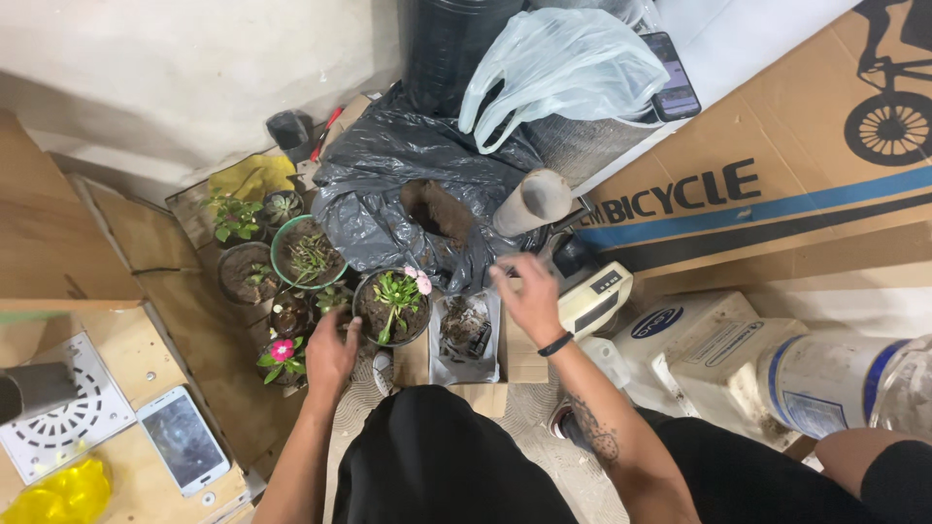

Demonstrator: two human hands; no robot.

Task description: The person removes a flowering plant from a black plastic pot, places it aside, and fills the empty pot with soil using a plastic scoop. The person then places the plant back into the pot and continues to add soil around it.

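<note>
Left hand [332,351] open, touching flower pot [391,308] rim | right hand [532,299] open (empty), over soil bag [388,184] edge

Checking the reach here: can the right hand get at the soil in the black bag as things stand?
Probably yes: the right hand hovers beside the black bag, and the soil lies exposed in its opening, nothing covering it.

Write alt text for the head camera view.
Seen from above, a person's left hand rests against a dark pot of pink-flowered plant, while the right hand reaches toward a black plastic bag of soil. More small potted plants cluster at left.
</note>
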